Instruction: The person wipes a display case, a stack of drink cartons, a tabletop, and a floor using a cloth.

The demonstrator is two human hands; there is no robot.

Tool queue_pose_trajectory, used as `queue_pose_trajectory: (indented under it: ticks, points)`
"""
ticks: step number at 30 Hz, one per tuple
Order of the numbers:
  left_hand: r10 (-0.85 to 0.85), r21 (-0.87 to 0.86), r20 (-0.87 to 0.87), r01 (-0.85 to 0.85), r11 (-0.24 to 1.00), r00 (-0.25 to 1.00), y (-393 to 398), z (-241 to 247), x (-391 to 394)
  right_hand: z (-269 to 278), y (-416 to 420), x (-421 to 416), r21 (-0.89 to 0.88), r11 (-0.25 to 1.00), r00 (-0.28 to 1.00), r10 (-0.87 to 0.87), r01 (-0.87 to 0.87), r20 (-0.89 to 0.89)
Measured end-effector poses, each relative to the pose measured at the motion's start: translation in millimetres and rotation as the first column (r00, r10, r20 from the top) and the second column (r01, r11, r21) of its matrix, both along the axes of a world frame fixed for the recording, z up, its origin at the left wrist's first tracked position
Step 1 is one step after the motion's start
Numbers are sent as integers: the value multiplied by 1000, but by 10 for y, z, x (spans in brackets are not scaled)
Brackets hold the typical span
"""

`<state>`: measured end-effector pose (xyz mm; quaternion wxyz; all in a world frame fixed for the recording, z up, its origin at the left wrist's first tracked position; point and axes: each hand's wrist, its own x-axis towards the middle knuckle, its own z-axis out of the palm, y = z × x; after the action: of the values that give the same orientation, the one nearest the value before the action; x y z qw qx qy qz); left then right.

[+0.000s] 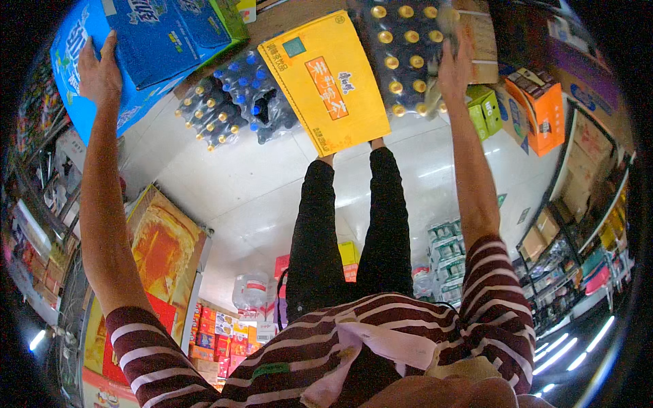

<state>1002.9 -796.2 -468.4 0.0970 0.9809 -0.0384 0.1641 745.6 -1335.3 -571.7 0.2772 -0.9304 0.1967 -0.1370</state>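
Observation:
At the upper left my left hand [100, 71], fingers spread, lies against the side of a large blue carton [168, 38]. My right hand [455, 71] is at the upper right, blurred, over the edge of a shrink-wrapped pack of dark bottles with yellow caps [408, 61]; whether it grips the film cannot be told. Between my hands a yellow drink carton [326, 84] with printed writing stands in front of my feet. Left of it are film-wrapped bottle packs, one with blue caps [247, 84], one with yellow caps [211, 117].
Right of my right hand are a brown carton [477, 46], a green carton [484, 112] and an orange carton [543, 117]. Shelving [556, 260] runs along the right. A printed display panel [166, 245] stands at the left. Stacked goods [224, 336] and wrapped cans [448, 255] lie behind my legs.

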Motion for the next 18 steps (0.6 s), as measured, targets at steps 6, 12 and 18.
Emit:
queue_pose_trajectory:
  ticks: [6, 12, 18]
  points:
    - [-124, -53, -42, 121, 991, 991, 105, -103, 248, -707, -200, 851, -405, 889, 971, 148, -214, -188]
    - [-324, 351, -78, 330, 876, 943, 883, -197, 399, -456, -9, -34, -363, 796, 863, 369, -485, -344]
    - [-265, 594, 124, 142, 792, 956, -713, -124, -318, -422, -19, -1053, -191, 864, 860, 391, -466, -328]
